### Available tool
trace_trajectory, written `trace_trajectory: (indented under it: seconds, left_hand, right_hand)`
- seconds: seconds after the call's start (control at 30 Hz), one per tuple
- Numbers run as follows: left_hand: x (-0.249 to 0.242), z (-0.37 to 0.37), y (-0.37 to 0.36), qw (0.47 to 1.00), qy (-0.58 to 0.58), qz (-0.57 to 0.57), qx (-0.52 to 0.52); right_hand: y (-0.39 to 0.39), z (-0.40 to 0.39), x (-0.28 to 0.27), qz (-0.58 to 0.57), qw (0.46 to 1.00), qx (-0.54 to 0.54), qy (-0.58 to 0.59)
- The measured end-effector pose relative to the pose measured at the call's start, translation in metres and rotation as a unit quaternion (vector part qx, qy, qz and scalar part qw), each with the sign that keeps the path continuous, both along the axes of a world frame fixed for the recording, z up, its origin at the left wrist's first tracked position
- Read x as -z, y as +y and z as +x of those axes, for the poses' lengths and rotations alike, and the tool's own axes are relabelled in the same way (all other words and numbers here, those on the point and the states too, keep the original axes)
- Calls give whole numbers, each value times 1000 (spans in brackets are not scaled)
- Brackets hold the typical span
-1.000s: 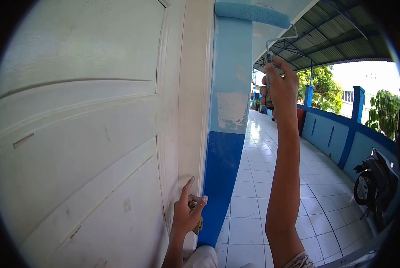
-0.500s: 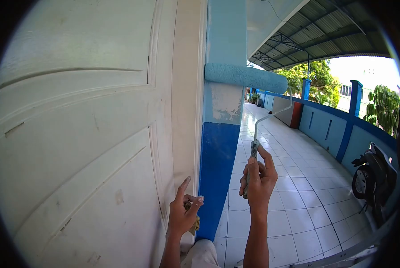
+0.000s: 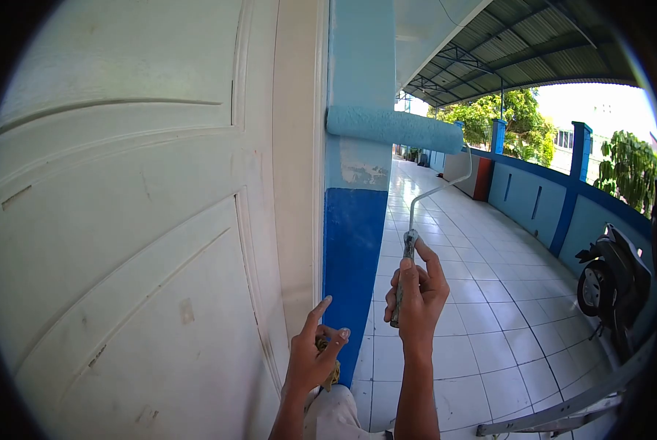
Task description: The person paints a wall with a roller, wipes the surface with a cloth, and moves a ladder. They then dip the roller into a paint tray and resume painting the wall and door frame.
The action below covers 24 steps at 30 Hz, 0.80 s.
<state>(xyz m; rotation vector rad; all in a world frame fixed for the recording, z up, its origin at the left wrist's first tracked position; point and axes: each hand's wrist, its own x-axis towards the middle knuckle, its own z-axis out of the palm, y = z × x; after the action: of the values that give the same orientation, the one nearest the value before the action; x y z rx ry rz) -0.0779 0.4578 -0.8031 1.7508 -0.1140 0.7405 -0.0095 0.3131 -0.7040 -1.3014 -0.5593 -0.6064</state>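
Right hand (image 3: 416,297) grips paint roller (image 3: 394,128); left hand (image 3: 312,359) pinches rag (image 3: 332,374).

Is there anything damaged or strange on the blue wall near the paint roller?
Yes. Just under the paint roller, the pillar has a pale, whitish patch where the blue coat is missing or worn. It sits between the light blue upper part and the dark blue lower band.

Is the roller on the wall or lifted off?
On the wall. The roller sleeve lies flat across the pillar's light blue band, just above the dark blue; the right hand grips its handle.
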Motion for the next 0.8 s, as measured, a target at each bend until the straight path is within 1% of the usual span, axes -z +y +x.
trace_trajectory:
  seconds: [0.07,0.13,0.2,0.27,0.37,0.47,0.6,0.63,0.73,0.8]
  left_hand:
    - [2,-1,-2,1000,10,7,3]
    - [7,0,-5,1000,-9,14,7]
    - [10,1,-7,1000,-4,3,11]
    - [14,2,-9,1000,0,-10,16]
    - [20,6,-12,1000,7,3,18]
    - [22,6,-16,998,43,2,37]
    - [25,7,-18,996,56,7,70]
    - [26,7,-25,995,60,11,76]
    - [25,5,-35,993,72,36,86]
    - [25,4,-39,993,66,39,91]
  right_hand:
    - [5,11,-23,8,998,9,-55]
    - [6,21,-41,12,998,2,-65]
    - [9,24,-41,16,997,-4,-75]
    - [10,22,-29,10,997,3,-74]
    - [6,12,13,4,999,-2,-52]
    - [-1,-4,57,9,1000,-16,-17]
    - [-3,-10,76,3,1000,-9,4]
    - [-8,-8,72,4,1000,-9,6]
    - [-12,1,32,16,1000,-25,-1]
    - [-11,11,5,8,999,-12,-34]
